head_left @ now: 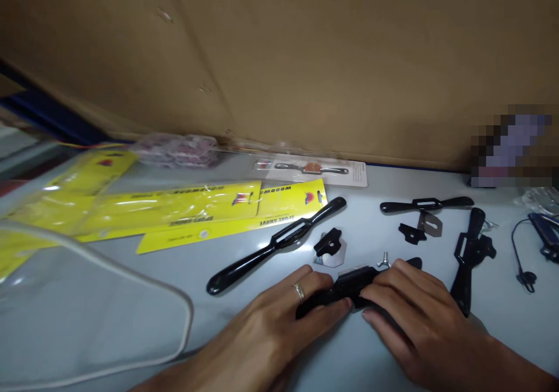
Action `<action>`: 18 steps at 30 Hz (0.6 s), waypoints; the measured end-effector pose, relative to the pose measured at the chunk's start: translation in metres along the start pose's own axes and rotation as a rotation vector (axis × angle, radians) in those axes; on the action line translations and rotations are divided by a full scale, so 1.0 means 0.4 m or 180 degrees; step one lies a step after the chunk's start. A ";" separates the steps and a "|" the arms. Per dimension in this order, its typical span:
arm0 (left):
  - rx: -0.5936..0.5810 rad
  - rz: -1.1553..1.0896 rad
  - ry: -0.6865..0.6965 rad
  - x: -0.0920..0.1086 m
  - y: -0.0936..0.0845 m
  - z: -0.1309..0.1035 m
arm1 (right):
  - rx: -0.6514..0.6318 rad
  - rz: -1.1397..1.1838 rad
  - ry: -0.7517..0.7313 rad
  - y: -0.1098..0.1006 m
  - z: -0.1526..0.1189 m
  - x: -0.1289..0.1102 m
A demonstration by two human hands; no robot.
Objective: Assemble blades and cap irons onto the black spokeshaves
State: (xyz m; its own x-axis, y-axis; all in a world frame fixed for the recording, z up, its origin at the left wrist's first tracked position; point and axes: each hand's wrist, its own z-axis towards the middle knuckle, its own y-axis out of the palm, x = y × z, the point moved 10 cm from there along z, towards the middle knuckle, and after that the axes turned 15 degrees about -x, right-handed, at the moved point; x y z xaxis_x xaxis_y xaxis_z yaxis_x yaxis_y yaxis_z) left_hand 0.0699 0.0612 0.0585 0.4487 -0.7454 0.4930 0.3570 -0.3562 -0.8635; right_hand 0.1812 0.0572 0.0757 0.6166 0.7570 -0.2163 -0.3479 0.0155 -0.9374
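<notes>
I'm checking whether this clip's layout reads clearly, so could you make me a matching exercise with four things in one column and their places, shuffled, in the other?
Things
1. Frontmost black tool
2. Silver ring
3. Yellow cards
4. Brown cardboard

Places
A. On a finger of the left hand
B. Upright behind the table
C. In the grip of the left hand and the right hand
D. Lying toward the table's left side

Right pairs: 1-C, 2-A, 3-D, 4-B
</notes>
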 end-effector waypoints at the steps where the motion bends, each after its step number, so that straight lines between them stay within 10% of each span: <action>1: 0.0011 0.0053 0.0022 0.002 0.000 -0.001 | 0.0008 0.0005 0.0035 -0.003 0.000 0.002; 18: 0.0226 -0.0024 -0.0004 -0.002 -0.002 -0.013 | -0.0484 0.0096 -0.0032 0.028 -0.002 0.005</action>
State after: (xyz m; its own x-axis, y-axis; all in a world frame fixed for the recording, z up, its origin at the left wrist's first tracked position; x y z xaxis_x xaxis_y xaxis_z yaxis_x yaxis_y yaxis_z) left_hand 0.0649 0.0594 0.0583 0.4467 -0.7422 0.4996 0.4175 -0.3210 -0.8501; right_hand 0.1791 0.0582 0.0644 0.6001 0.7621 -0.2431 -0.2547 -0.1060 -0.9612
